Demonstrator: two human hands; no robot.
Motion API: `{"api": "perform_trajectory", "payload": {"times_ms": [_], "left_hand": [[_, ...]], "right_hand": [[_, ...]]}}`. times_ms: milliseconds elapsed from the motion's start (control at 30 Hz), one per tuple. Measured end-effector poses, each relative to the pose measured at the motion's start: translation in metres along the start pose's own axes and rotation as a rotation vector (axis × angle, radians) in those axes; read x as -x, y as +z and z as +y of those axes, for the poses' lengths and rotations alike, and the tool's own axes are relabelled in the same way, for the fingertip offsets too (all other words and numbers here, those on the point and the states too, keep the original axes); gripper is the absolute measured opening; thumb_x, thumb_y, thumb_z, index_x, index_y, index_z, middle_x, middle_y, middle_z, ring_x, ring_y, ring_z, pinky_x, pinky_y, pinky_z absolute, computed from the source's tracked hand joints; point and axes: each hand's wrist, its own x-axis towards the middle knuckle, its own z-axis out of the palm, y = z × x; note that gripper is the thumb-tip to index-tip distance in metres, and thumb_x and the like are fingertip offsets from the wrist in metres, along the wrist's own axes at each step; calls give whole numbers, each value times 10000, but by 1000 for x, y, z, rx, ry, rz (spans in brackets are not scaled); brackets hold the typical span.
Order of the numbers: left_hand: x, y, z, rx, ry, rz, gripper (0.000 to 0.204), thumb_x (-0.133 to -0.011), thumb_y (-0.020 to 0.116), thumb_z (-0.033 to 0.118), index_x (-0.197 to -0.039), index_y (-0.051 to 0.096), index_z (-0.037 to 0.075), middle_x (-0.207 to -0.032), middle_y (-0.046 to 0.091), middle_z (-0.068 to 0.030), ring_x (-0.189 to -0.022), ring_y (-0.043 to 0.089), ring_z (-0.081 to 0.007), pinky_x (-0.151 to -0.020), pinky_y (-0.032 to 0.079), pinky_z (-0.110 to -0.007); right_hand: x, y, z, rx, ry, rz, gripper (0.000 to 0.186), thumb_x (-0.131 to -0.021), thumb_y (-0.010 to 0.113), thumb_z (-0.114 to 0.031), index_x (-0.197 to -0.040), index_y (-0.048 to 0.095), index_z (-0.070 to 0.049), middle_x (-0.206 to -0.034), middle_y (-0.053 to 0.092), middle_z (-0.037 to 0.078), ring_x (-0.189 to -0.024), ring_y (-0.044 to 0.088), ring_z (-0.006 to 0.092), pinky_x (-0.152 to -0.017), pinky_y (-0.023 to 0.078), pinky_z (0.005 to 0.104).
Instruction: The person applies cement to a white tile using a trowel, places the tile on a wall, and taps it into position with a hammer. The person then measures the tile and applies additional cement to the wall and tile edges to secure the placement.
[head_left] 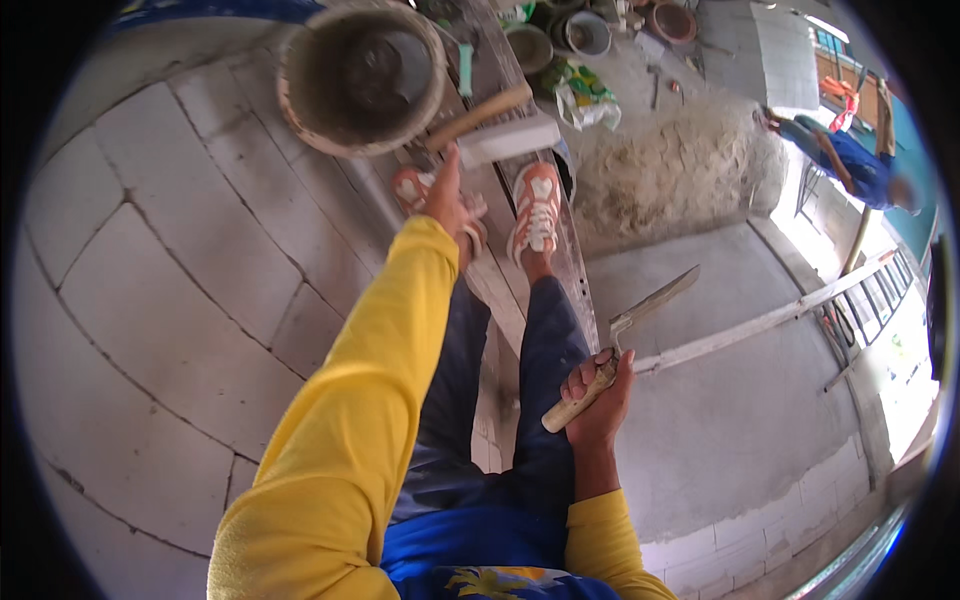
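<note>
My right hand (602, 400) is wrapped round the wooden handle of a trowel (657, 300); its thin blade points up and away over the floor. My left hand (452, 207) reaches forward above my left shoe, fingers stretched and apart, with nothing visible in it. Just beyond its fingertips lie a wooden handle (480, 117) and a pale block (510, 141) on the planks. What the handle belongs to is partly hidden. A large round tub (290, 90) with wet grey mix inside stands left of them. Beside the tub is a green-handled tool (465, 68).
I stand on a narrow plank scaffold (583, 290), with a pale block wall (170, 300) on the left. Below on the right are a sand heap (670, 165), several buckets, a green-white sack (585, 95) and a ladder (880, 290). Another person (850, 165) is at the far right.
</note>
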Motion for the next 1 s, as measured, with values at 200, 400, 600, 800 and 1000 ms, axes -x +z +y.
{"api": "perform_trajectory", "payload": {"times_ms": [200, 400, 600, 800, 1000], "left_hand": [[-53, 33, 13, 210, 170, -287, 534, -972, 790, 215, -1420, 548, 53, -1399, 574, -177, -1316, 556, -376, -1085, 572, -536], [68, -47, -49, 24, 438, -396, 504, -973, 733, 9, -1440, 543, -9, -1367, 657, -97, -1262, 649, -267, -1060, 583, -405], [308, -121, -65, -282, 667, -739, 651, -968, 714, -54, -1565, 473, 40, -1457, 618, -51, -1350, 588, -183, -1151, 488, -377], [469, -146, -69, -564, 719, -971, 703, -928, 758, -66, -1560, 492, 84, -1495, 578, -35, -1388, 528, -172, -1177, 440, -386], [603, -159, -90, -551, 974, -856, 952, -832, 946, 259, -1595, 409, 67, -1489, 562, -175, -1397, 528, -289, -1165, 456, -435]], "right_hand": [[-15, -20, -18, 35, -26, 7, 400, -1127, 477, -489, -985, 505, -116, -739, 486, 16, -569, 469, 149, -544, 421, 324], [-22, -25, -57, 475, -218, 40, 363, -1057, 683, -406, -1089, 518, -84, -815, 565, 47, -693, 591, 175, -649, 515, 353], [7, -7, -100, 266, -19, -190, 798, -1007, 652, -615, -1391, 419, 44, -1430, 586, 284, -1306, 618, 456, -1035, 550, 607], [102, 7, -170, 88, 139, -622, 873, -994, 624, -668, -1471, 457, 44, -1430, 601, 257, -1351, 595, 406, -1067, 525, 660], [159, 10, -188, 186, -180, -664, 674, -1024, 649, -480, -1436, 561, 45, -1352, 640, 209, -1278, 629, 345, -1105, 533, 530]]}}
